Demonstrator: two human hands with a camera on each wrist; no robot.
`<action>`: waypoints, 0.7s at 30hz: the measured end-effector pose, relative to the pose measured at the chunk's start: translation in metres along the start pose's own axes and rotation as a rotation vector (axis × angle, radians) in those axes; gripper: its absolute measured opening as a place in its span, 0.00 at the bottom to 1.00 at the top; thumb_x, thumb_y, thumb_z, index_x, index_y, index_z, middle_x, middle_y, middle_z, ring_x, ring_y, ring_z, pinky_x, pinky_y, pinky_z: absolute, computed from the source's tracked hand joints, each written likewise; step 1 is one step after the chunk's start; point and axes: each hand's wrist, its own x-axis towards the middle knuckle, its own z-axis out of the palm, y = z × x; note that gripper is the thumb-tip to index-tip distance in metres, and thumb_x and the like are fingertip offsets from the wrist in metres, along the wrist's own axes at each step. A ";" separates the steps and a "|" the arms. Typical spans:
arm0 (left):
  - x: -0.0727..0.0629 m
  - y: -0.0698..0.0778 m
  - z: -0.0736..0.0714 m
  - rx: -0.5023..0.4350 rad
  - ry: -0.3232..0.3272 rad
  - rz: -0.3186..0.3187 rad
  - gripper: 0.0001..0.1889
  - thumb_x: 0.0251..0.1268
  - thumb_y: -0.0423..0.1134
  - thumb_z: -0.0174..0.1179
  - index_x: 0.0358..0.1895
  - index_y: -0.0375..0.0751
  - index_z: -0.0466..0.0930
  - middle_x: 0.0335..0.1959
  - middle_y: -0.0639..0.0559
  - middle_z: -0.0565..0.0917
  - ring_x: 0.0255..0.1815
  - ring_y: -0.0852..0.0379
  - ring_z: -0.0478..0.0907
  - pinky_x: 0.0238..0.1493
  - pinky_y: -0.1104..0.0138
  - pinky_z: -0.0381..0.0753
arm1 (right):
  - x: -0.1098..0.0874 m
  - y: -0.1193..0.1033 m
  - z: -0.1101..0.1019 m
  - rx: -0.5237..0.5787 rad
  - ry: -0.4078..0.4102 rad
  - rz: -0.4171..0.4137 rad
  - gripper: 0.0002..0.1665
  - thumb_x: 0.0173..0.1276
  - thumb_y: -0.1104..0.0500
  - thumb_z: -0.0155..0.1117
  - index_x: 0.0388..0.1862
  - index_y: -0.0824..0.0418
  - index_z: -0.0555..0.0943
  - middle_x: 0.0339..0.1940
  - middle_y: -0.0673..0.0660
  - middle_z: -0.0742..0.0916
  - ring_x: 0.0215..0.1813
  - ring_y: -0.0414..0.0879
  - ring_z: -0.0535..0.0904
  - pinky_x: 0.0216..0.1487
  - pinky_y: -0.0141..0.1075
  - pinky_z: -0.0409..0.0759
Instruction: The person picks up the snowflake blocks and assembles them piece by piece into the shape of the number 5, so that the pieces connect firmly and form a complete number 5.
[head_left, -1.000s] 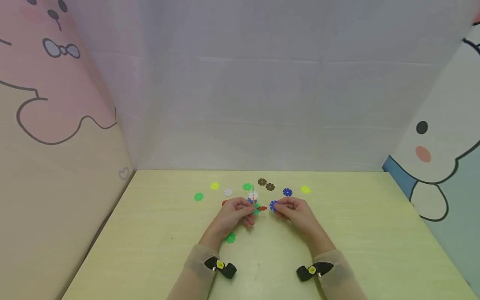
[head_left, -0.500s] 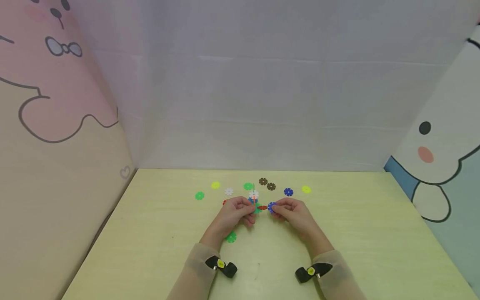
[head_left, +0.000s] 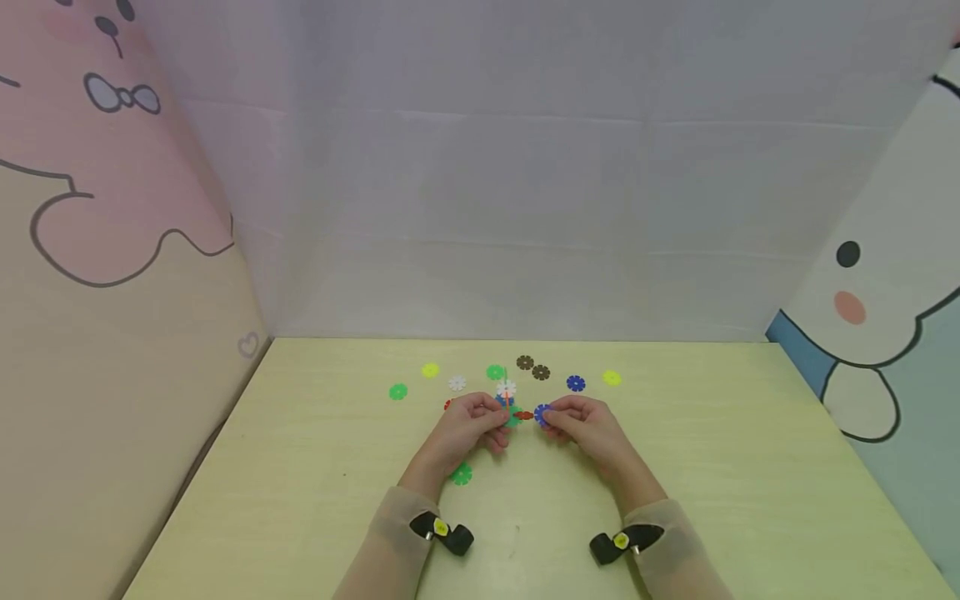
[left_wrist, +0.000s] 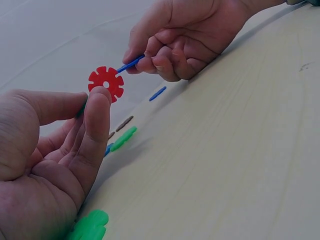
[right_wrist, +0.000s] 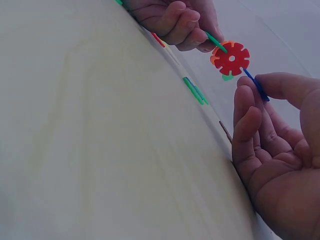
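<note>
My left hand [head_left: 474, 423] pinches a green notched plastic disc [head_left: 513, 417] between thumb and fingers. Slotted into that disc's edge is a red notched disc [right_wrist: 239, 52], which faces the right wrist camera. An orange disc [right_wrist: 213, 58] shows behind the red one, with a bit of another green disc [right_wrist: 227, 77] below. Between thumb and forefinger, my right hand [head_left: 588, 425] pinches a blue notched disc [right_wrist: 260, 90]. The blue disc's edge is right at the red disc's rim in both wrist views. Both hands are raised over the table, facing each other.
Loose notched discs lie on the table [head_left: 750, 467], mostly behind the hands: brown [head_left: 524, 362], blue [head_left: 575, 383], yellow [head_left: 612, 378], white [head_left: 457, 382] and green [head_left: 398, 392]. One green disc [head_left: 461, 474] lies beside the left wrist. A pale curtain [head_left: 480, 183] hangs behind.
My right hand has brought the blue disc slightly left, closing the gap to the red disc. My left hand has stayed nearly still with the joined discs.
</note>
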 end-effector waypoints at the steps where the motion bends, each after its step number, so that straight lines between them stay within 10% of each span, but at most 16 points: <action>1: 0.000 0.000 0.000 0.003 -0.001 0.004 0.06 0.81 0.33 0.65 0.44 0.34 0.79 0.35 0.40 0.91 0.26 0.55 0.87 0.33 0.63 0.91 | 0.000 0.001 0.000 -0.001 0.000 0.003 0.10 0.78 0.65 0.71 0.50 0.73 0.85 0.37 0.57 0.93 0.37 0.45 0.89 0.40 0.33 0.86; 21: 0.002 -0.003 0.001 0.022 -0.005 0.018 0.06 0.79 0.31 0.66 0.43 0.36 0.77 0.28 0.44 0.89 0.26 0.54 0.87 0.32 0.64 0.91 | 0.001 0.000 0.002 -0.022 -0.030 0.013 0.06 0.77 0.66 0.72 0.43 0.70 0.87 0.37 0.61 0.94 0.35 0.45 0.89 0.37 0.32 0.86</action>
